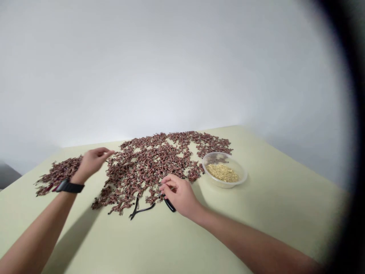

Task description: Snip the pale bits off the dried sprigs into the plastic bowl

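A wide spread of small reddish-brown pieces (148, 163) covers the middle of the table. My left hand (95, 161), with a black watch on the wrist, is raised at the left side of this spread, fingers pinched on something too small to make out. Lower and to the right, my right hand (178, 192) is over the near edge of the pieces, its thumb and fingertips together; what they hold is hidden. A black-handled tool (169, 204) lies partly under my right hand. Black cutters (138, 209) rest open on the table left of it.
A clear round tub (242, 177) with small gold-coloured pieces (222, 172) stands right of the spread. A separate pile of reddish-brown pieces (61, 173) lies at the left, behind my left wrist. The pale yellow-green table (273, 198) meets a plain wall at the back.
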Action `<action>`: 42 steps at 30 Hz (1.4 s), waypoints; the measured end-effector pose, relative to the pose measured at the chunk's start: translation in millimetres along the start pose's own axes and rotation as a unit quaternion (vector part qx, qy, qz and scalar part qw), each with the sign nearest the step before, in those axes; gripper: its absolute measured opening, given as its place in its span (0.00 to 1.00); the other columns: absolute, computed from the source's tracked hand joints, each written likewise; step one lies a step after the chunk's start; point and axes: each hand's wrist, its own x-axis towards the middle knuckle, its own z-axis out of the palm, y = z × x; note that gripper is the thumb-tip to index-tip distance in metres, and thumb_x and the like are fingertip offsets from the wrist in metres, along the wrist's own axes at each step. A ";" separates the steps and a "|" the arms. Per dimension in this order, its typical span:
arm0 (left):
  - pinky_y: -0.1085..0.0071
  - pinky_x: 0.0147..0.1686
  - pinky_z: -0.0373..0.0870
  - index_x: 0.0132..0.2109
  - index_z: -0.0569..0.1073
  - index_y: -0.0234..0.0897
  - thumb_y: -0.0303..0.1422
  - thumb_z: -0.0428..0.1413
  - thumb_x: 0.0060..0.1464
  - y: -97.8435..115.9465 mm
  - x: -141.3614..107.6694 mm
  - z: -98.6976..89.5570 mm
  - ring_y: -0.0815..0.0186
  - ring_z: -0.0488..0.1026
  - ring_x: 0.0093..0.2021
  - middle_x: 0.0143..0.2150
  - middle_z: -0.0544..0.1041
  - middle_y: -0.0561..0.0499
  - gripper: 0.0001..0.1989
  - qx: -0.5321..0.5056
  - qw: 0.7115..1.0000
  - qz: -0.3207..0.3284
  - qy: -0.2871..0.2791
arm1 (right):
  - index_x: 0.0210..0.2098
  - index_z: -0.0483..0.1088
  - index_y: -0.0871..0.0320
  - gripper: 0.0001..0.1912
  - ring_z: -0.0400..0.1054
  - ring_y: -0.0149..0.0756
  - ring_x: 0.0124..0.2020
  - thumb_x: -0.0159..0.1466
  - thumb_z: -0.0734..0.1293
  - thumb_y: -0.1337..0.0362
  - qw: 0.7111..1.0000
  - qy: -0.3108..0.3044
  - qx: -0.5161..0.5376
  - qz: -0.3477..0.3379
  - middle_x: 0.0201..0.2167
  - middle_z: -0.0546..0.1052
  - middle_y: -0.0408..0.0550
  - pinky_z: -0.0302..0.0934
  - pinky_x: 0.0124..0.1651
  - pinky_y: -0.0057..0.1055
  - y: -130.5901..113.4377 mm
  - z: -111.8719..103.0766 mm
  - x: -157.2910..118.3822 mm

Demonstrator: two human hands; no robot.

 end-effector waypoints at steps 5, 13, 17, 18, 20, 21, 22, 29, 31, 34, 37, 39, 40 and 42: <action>0.73 0.26 0.63 0.46 0.82 0.43 0.51 0.57 0.61 87.5 -90.5 70.2 0.69 0.69 0.25 0.38 0.82 0.49 0.19 -0.016 0.954 0.213 -0.209 | 0.41 0.69 0.58 0.10 0.80 0.42 0.36 0.61 0.68 0.61 0.981 0.019 0.154 0.115 0.33 0.82 0.49 0.76 0.39 0.39 -6.3 -0.5 2.0; 0.73 0.34 0.68 0.51 0.81 0.46 0.39 0.50 0.69 96.3 -147.0 116.4 0.65 0.79 0.34 0.39 0.84 0.49 0.15 0.025 0.958 0.246 -0.142 | 0.42 0.71 0.59 0.12 0.80 0.40 0.40 0.60 0.70 0.62 0.965 0.000 0.207 0.161 0.36 0.82 0.48 0.76 0.47 0.40 -9.4 0.3 -2.8; 0.73 0.34 0.68 0.49 0.81 0.44 0.36 0.49 0.68 94.8 -147.8 117.4 0.66 0.79 0.33 0.37 0.84 0.49 0.15 0.040 0.957 0.254 -0.137 | 0.42 0.71 0.58 0.11 0.79 0.38 0.37 0.61 0.71 0.62 0.966 -0.011 0.206 0.155 0.36 0.82 0.48 0.76 0.48 0.41 -7.3 2.5 -3.3; 0.73 0.33 0.67 0.48 0.81 0.43 0.36 0.50 0.68 95.4 -147.9 117.6 0.66 0.79 0.32 0.37 0.84 0.48 0.15 0.044 0.957 0.253 -0.133 | 0.42 0.71 0.58 0.11 0.79 0.38 0.37 0.61 0.71 0.62 0.966 -0.007 0.208 0.156 0.36 0.81 0.48 0.76 0.49 0.41 -8.0 2.3 -3.3; 0.73 0.33 0.67 0.48 0.81 0.42 0.36 0.50 0.68 95.8 -148.4 118.7 0.66 0.79 0.32 0.37 0.84 0.48 0.15 0.044 0.959 0.247 -0.131 | 0.41 0.72 0.58 0.11 0.79 0.38 0.38 0.60 0.72 0.62 0.965 0.004 0.210 0.157 0.36 0.81 0.48 0.76 0.49 0.41 -9.9 1.4 -3.0; 0.73 0.33 0.67 0.48 0.81 0.42 0.36 0.50 0.68 95.4 -148.9 119.6 0.66 0.79 0.31 0.37 0.84 0.48 0.15 0.040 0.960 0.244 -0.131 | 0.41 0.72 0.58 0.11 0.79 0.38 0.38 0.60 0.72 0.63 0.965 0.010 0.210 0.157 0.36 0.81 0.48 0.76 0.49 0.41 -10.7 0.7 -2.7; 0.73 0.33 0.67 0.49 0.81 0.42 0.36 0.50 0.68 94.8 -149.7 120.7 0.66 0.78 0.31 0.37 0.84 0.48 0.15 0.035 0.961 0.240 -0.131 | 0.41 0.72 0.58 0.10 0.79 0.38 0.38 0.60 0.72 0.63 0.965 0.012 0.209 0.157 0.36 0.81 0.48 0.76 0.49 0.41 -11.3 0.0 -2.5; 0.73 0.33 0.64 0.48 0.80 0.42 0.35 0.49 0.69 91.1 -156.9 129.8 0.67 0.77 0.31 0.37 0.84 0.49 0.14 0.034 0.962 0.238 -0.132 | 0.41 0.71 0.58 0.09 0.79 0.37 0.38 0.60 0.69 0.67 0.967 0.000 0.187 0.172 0.33 0.81 0.47 0.76 0.47 0.37 -7.9 -3.5 -1.2; 0.72 0.32 0.63 0.45 0.79 0.42 0.34 0.49 0.68 90.3 -158.0 132.3 0.68 0.76 0.30 0.37 0.83 0.49 0.13 0.031 0.960 0.243 -0.137 | 0.42 0.71 0.58 0.10 0.79 0.37 0.37 0.60 0.69 0.67 0.968 -0.005 0.181 0.174 0.33 0.81 0.47 0.76 0.47 0.37 -6.1 -4.2 -1.3; 0.72 0.31 0.62 0.42 0.79 0.41 0.34 0.49 0.68 88.3 -158.6 135.4 0.68 0.75 0.29 0.34 0.82 0.48 0.13 0.031 0.957 0.252 -0.138 | 0.43 0.71 0.57 0.11 0.79 0.36 0.36 0.60 0.69 0.67 0.969 -0.010 0.174 0.177 0.32 0.81 0.46 0.76 0.47 0.37 -4.8 -5.0 -1.4; 0.71 0.29 0.60 0.40 0.78 0.40 0.34 0.49 0.68 86.4 -158.5 137.3 0.68 0.73 0.27 0.32 0.81 0.48 0.13 0.041 0.957 0.257 -0.131 | 0.44 0.72 0.57 0.12 0.79 0.37 0.35 0.60 0.69 0.67 0.969 -0.009 0.167 0.180 0.31 0.81 0.45 0.75 0.46 0.37 -5.4 -5.3 -1.5; 0.71 0.29 0.59 0.39 0.78 0.40 0.34 0.50 0.67 85.8 -158.2 138.1 0.68 0.73 0.26 0.31 0.81 0.48 0.13 0.045 0.957 0.257 -0.129 | 0.43 0.72 0.57 0.12 0.79 0.37 0.36 0.59 0.69 0.67 0.970 -0.006 0.163 0.182 0.31 0.81 0.46 0.75 0.46 0.37 -5.8 -5.4 -1.6; 0.71 0.29 0.58 0.39 0.78 0.40 0.34 0.50 0.67 85.6 -158.1 138.4 0.68 0.73 0.26 0.31 0.81 0.48 0.13 0.047 0.957 0.257 -0.128 | 0.43 0.72 0.57 0.12 0.79 0.37 0.36 0.59 0.70 0.67 0.970 -0.005 0.161 0.183 0.31 0.81 0.46 0.75 0.46 0.37 -5.7 -5.4 -1.7; 0.71 0.28 0.58 0.39 0.77 0.39 0.34 0.50 0.67 85.4 -157.5 139.0 0.68 0.73 0.26 0.31 0.81 0.48 0.12 0.054 0.956 0.259 -0.130 | 0.44 0.72 0.57 0.13 0.79 0.37 0.36 0.59 0.69 0.66 0.970 -0.005 0.157 0.186 0.32 0.81 0.46 0.75 0.46 0.36 -5.2 -5.5 -2.0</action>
